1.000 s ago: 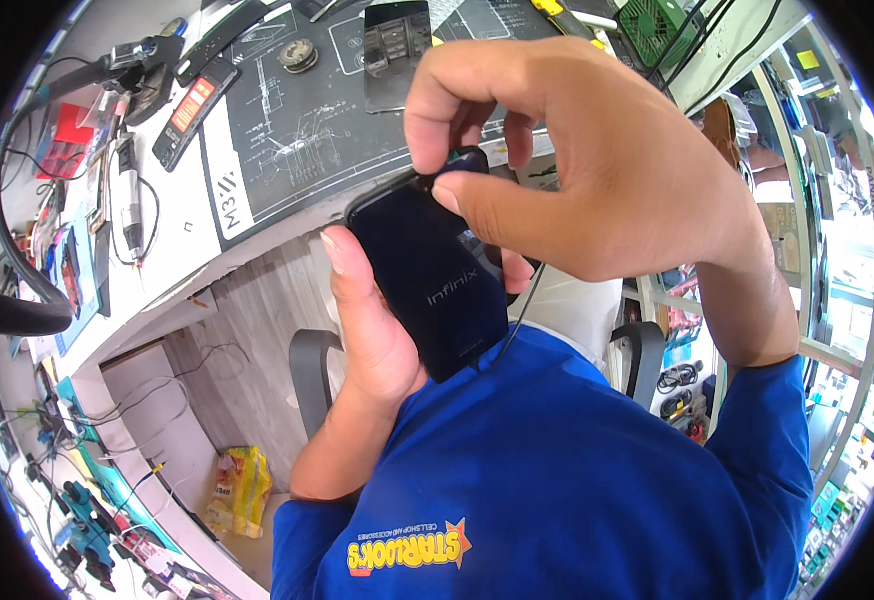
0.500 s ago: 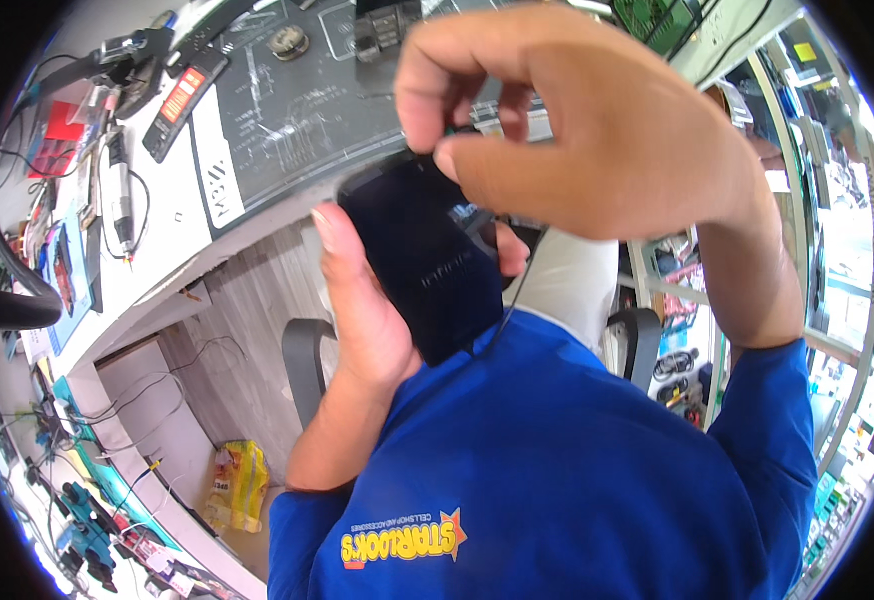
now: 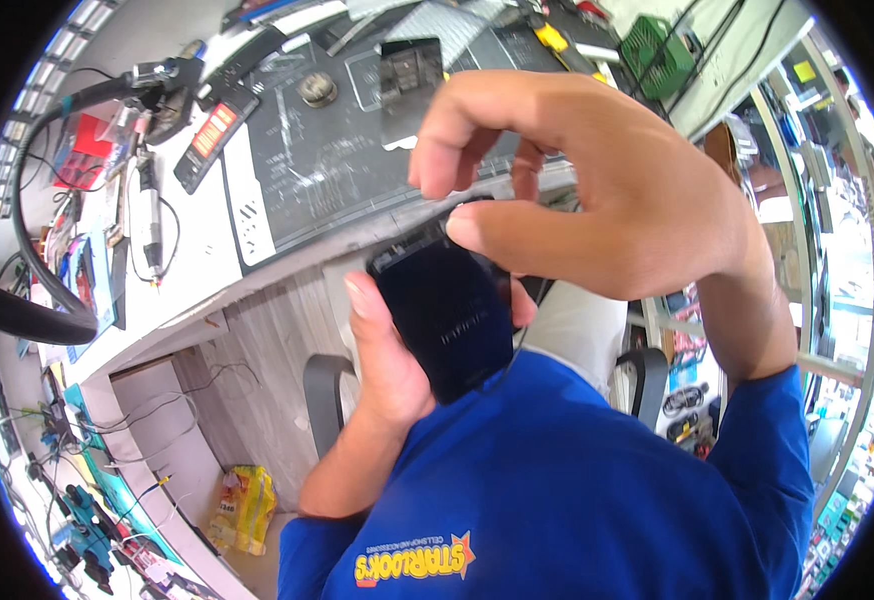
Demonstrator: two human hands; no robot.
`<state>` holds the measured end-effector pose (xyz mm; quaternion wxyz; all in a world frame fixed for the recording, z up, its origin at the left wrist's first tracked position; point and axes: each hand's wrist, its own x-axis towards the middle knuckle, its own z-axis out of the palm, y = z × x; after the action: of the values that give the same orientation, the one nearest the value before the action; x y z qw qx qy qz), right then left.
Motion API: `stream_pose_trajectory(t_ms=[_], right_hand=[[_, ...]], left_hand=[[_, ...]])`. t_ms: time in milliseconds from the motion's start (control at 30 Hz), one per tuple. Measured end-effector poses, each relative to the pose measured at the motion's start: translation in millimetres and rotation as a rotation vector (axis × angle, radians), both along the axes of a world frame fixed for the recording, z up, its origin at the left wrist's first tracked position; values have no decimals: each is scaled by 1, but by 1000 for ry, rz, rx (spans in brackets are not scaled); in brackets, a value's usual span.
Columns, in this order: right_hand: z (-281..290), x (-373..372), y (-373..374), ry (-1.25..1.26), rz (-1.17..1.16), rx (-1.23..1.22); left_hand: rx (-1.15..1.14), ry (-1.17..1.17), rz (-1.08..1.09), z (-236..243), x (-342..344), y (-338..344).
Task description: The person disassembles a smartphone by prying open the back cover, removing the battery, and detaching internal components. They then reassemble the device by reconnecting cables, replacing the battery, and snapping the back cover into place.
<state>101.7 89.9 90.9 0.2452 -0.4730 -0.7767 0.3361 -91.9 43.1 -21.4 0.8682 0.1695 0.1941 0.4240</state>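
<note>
A black smartphone (image 3: 447, 325) with faint lettering on its dark screen lies tilted in my left hand (image 3: 389, 365). The thumb presses its left edge, and fingertips of the same hand show at its right edge. Over the phone's far end hovers my right hand (image 3: 622, 200), its thumb at the phone's top edge and its bent fingers apart from the thumb. I see nothing between them. From beside the phone's lower end, a thin dark cable (image 3: 525, 345) runs up along its right side.
Beyond the phone is the workbench with a dark work mat (image 3: 327, 165), carrying a dark flat panel (image 3: 410, 80) and a round metal tin (image 3: 317, 90). To the left are a pen-shaped tool (image 3: 150, 215) and a black bent tube (image 3: 32, 310). Chair armrests (image 3: 325, 400) flank me.
My view has shifted, so the bench and hands appear lower in the picture. The right thumb and index finger, close together at the phone's top before, are now farther apart.
</note>
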Motion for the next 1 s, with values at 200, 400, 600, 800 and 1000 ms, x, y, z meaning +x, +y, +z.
stream_pose_trajectory(t_ms=[200, 400, 600, 800, 1000], right_hand=[[-32, 18, 33, 81, -348, -102], [-99, 28, 66, -194, -399, 130], [-125, 45, 45, -353, -456, 179], [-151, 30, 23, -431, -543, 371], [-157, 27, 27, -564, -425, 465]], left_hand=[[90, 94, -55, -8, -10, 8], [85, -8, -47, -26, -20, 15], [98, -115, -12, -38, -26, 28], [96, -144, -22, -44, -24, 34], [77, -55, -12, -40, -23, 33]])
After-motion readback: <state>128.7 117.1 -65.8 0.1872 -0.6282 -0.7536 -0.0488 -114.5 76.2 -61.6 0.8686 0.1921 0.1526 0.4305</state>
